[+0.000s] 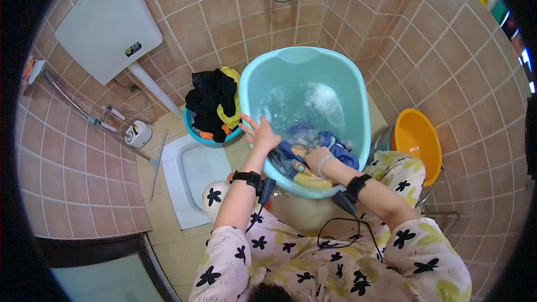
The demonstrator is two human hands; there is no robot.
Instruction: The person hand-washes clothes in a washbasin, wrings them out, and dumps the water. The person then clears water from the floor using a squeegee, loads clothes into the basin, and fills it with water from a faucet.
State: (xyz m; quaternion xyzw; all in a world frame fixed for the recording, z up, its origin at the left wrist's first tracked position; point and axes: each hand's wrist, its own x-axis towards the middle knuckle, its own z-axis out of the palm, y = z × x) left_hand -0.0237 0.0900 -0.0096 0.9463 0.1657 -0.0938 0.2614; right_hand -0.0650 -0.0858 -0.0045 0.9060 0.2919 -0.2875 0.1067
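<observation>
Your left hand [263, 136] spreads over the edge of a large pale-turquoise plastic tub [359, 95]; your right hand [319, 159] curls on wet blue-and-yellow clothes [342, 154] inside, grip unclear. Leftward, a round blue basin [210, 141] holds black-and-yellow garments [208, 100].

The tub [355, 106] is open from above, leaving room to pass through the water [285, 105] and foam [324, 100] at its far half. Clothes [338, 154] and the right hand [320, 159] block the near end; the left hand [260, 134] covers part of the left rim. Outside, a heaped pile [210, 98] crowds the left, the orange basin [411, 131] and a knee [400, 178] the right.
</observation>
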